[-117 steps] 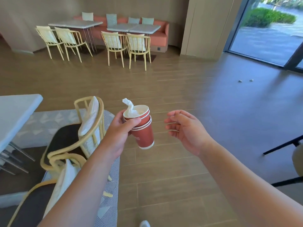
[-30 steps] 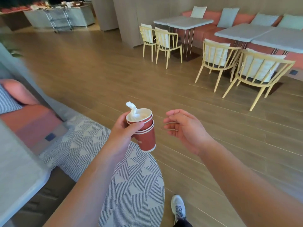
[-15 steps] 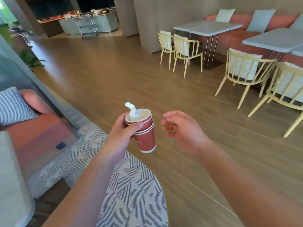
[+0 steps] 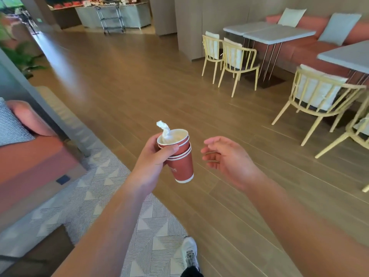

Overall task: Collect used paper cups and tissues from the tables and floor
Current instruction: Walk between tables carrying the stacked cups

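Left hand point(image 4: 153, 156) is wrapped around a stack of red paper cups point(image 4: 180, 156), thumb across the front just under the top rim, fingers curled behind. I count about three nested cups, tilted a little with the base angled right and toward me. A crumpled white tissue point(image 4: 164, 130) sits inside the top cup and pokes up above the rim on the left side. I see the right hand point(image 4: 227, 158) just beside the cups, apart from them, palm turned left, fingers loosely curved and holding nothing. Both hands hover over the wooden floor point(image 4: 139, 86). Below left lies a grey patterned rug point(image 4: 89, 196), and a white sneaker point(image 4: 189, 254) shows at the bottom edge. Far right, pale yellow chairs point(image 4: 237, 62) stand at grey tables point(image 4: 275, 34) along an orange bench point(image 4: 311, 47).
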Motion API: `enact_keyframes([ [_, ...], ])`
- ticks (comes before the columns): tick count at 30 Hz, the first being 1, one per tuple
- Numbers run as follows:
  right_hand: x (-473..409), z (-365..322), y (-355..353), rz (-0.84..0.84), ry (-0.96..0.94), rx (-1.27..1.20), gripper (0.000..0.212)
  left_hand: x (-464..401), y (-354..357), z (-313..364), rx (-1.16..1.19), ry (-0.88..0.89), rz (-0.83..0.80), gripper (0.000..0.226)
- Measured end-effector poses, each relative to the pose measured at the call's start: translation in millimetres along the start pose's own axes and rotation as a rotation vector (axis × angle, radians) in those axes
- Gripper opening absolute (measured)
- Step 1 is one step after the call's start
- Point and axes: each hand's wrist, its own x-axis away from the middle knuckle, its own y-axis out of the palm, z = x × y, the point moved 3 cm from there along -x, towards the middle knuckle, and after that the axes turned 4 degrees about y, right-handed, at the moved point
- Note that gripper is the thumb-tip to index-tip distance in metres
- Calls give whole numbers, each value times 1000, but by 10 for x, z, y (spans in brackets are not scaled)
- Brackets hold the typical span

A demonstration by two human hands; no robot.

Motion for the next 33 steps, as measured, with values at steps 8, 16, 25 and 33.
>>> enact_keyframes([
  [8, -1550, -393, 136, 52, 19, 35, 18, -1634, -259, -141, 33, -23, -20, 67],
  [16, -2639, -857, 237, 19, -36, 17, 19, -2827, -393, 62, 9, 5, -32, 62],
  [25, -3877, -1143, -161, -3, -24, -34, 18, -4049, -211, -45, -42, 5, -9, 65],
  [33, -5305, -1764, -804, -46, -15, -34, 19, -5492, 425, -56, -77, 11, 41, 62],
])
